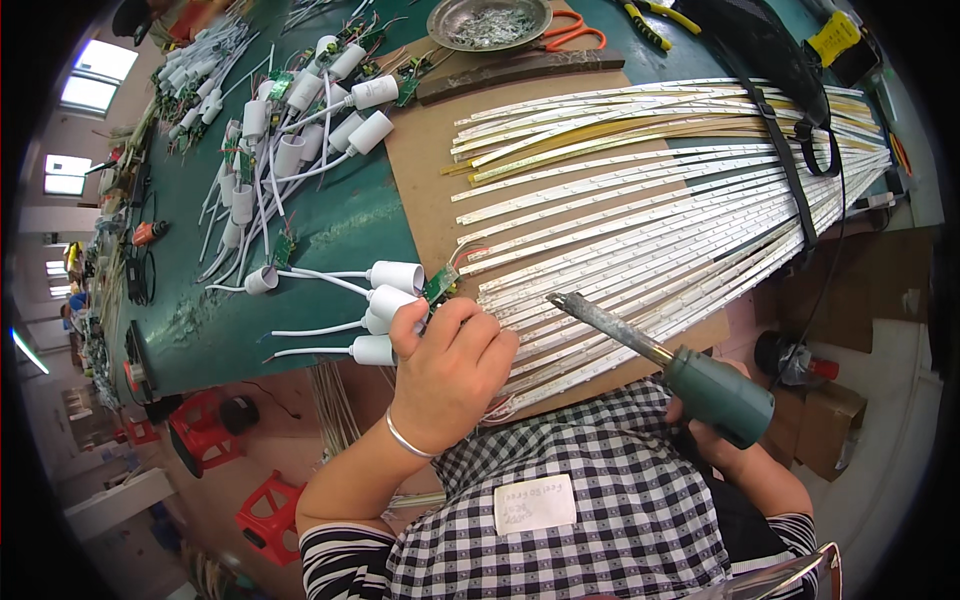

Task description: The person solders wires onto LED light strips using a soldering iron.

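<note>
Head view: left hand, fingers curled at centre, pinches a white cap; right hand, lower right, grips a soldering iron.

This looks like a workshop or small factory floor for electrical assembly. A green counter carries rows of white strips dotted with small components, a heap of white cylindrical sockets on cables, and green circuit boards. Bench tools fit too: a soldering iron, pliers and orange-handled scissors. Plastic stools and a cardboard box stand on the floor.
</note>
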A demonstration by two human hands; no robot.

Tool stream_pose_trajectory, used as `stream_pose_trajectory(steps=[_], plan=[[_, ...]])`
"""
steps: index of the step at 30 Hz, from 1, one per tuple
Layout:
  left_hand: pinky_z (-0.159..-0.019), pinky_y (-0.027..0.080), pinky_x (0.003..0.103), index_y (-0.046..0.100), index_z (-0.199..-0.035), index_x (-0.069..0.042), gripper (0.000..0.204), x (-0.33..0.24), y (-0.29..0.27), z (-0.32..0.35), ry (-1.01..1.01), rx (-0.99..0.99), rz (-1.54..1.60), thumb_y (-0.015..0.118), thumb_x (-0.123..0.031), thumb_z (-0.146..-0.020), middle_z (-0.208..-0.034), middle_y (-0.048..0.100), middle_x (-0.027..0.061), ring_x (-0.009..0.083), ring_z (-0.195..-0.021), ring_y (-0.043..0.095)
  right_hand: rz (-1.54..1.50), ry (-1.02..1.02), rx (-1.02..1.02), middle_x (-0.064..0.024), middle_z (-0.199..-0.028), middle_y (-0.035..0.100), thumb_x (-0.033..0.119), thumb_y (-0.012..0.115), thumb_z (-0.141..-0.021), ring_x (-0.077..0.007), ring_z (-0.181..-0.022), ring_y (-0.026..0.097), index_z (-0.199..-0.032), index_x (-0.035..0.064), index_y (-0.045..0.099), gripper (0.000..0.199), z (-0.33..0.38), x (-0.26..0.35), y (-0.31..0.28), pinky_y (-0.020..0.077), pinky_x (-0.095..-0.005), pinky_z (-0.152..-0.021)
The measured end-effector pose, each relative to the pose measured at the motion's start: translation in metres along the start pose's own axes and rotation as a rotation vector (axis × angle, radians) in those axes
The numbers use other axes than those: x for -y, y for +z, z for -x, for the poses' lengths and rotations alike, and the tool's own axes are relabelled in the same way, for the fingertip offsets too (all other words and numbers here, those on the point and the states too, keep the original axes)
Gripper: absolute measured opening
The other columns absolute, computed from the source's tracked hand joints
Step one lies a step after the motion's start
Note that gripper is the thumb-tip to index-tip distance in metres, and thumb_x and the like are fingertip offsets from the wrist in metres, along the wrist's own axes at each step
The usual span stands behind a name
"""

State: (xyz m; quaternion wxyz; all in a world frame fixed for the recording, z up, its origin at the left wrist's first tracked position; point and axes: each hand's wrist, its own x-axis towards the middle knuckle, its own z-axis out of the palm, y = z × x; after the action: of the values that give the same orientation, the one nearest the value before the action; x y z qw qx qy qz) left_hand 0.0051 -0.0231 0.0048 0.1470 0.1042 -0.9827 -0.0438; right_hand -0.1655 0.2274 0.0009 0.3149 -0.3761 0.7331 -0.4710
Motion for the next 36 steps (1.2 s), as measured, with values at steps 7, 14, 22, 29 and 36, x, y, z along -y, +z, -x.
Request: stream_pose_trajectory(steps=[7,14,22,29,36], plan=[[-0.098,0.022,0.043,0.063,-0.082,-0.017,0.009,-0.001,0.000,0.000,0.005,-0.004,-0.014,0.061,-0.014,-0.074,-0.085,0.055,-0.0048,0.0140,-0.096,0.054,0.127,-0.078,0.016,-0.0026,-0.072,0.061,0.052,0.050,-0.090,-0.0141,-0.069,0.059,-0.108,0.0026,0.054,0.053,0.004,-0.010,-0.004,0.0445,-0.0298,-0.075],[-0.097,0.024,0.043,0.063,-0.084,-0.017,0.015,0.000,-0.010,-0.001,-0.012,0.017,0.060,0.067,-0.013,-0.070,-0.091,0.056,-0.0035,0.0168,-0.099,0.055,-0.040,-0.013,0.021,-0.0036,-0.074,0.061,0.051,0.049,-0.092,-0.0142,-0.069,0.060,-0.114,0.0014,0.049,0.054,0.003,-0.007,-0.002,0.0445,-0.0303,-0.077],[-0.098,0.032,0.044,0.061,-0.111,-0.012,0.046,0.066,-0.051,0.003,-0.156,0.129,0.150,0.068,-0.005,-0.066,-0.118,0.058,0.0057,0.0270,-0.114,0.052,-0.308,-0.026,0.046,-0.0078,-0.092,0.059,0.012,0.064,-0.085,-0.0129,-0.072,0.062,-0.121,-0.0041,0.042,0.045,0.008,-0.021,-0.007,0.0509,-0.0280,-0.068],[-0.094,0.036,0.042,0.060,-0.107,-0.013,0.042,0.073,-0.051,0.009,-0.034,0.132,0.053,0.070,-0.008,-0.067,-0.106,0.060,0.0041,0.0261,-0.105,0.055,-0.305,-0.070,0.025,-0.0089,-0.093,0.060,0.011,0.063,-0.085,-0.0142,-0.073,0.063,-0.126,-0.0038,0.034,0.053,0.014,-0.026,-0.004,0.0509,-0.0288,-0.069],[-0.085,0.039,0.039,0.065,-0.105,-0.012,0.037,0.042,-0.090,0.021,-0.073,0.402,0.168,0.073,-0.017,-0.069,-0.097,0.060,0.0040,0.0248,-0.092,0.056,-0.278,-0.007,0.035,-0.0098,-0.091,0.063,0.014,0.064,-0.085,-0.0152,-0.070,0.064,-0.125,-0.0038,0.035,0.053,0.009,-0.032,-0.009,0.0508,-0.0286,-0.066]])
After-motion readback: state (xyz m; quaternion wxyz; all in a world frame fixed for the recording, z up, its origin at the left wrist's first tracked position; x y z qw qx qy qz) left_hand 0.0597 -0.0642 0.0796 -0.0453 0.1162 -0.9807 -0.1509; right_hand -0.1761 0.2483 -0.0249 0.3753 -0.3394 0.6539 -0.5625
